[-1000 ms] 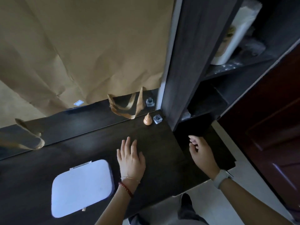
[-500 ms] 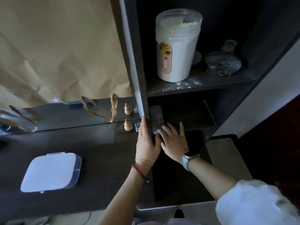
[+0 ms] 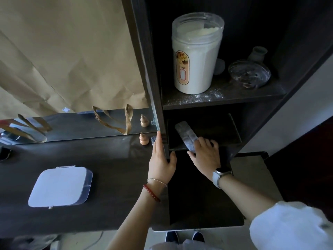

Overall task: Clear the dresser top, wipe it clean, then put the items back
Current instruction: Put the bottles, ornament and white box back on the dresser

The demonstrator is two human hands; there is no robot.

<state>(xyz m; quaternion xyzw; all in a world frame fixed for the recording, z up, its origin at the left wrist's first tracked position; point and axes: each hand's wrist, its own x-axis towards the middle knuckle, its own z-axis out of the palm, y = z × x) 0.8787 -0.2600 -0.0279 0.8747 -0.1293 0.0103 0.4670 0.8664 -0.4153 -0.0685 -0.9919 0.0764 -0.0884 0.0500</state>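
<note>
Left hand (image 3: 162, 160): grip spread, laid against dark upright cabinet panel (image 3: 144, 51).
Right hand (image 3: 204, 156): grip curled round silvery foil blister strip (image 3: 185, 134).

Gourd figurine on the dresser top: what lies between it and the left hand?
A small clear piece stands between the gourd figurine and the left hand, its right side hidden behind the fingers; head view.

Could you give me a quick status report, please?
Left hand flat on shelf panel. Right hand grips silvery pack in lower shelf. Dresser top not cleared: white box, gourd on it. Nothing blocking the pack.
</note>
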